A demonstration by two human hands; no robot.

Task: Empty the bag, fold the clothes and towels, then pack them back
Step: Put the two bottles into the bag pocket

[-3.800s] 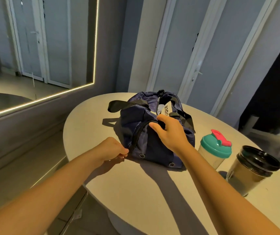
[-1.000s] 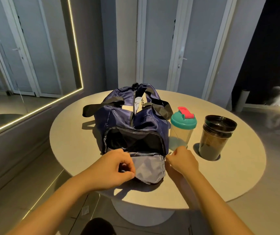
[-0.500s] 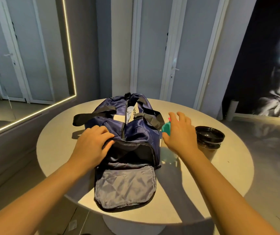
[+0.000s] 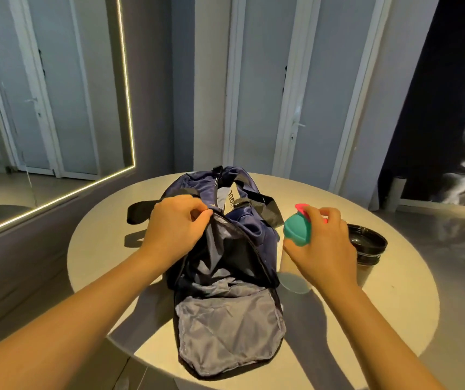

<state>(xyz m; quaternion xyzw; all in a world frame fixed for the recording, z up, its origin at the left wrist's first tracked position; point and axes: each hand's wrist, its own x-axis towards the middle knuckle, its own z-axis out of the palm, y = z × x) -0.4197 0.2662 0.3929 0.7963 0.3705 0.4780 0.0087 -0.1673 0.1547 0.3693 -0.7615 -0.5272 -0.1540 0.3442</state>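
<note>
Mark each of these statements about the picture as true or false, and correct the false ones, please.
1. The end flap of the navy bag lies open on the table. True.
2. The right hand grips the dark cup. False: it grips the shaker bottle with the teal lid; the dark cup stands behind it.
3. The left hand pinches the navy bag's fabric at the top of the opening. True.
4. Folded towels lie on the table beside the navy bag. False: no towels show there; only the navy bag, the shaker bottle and the dark cup are seen on the table.
</note>
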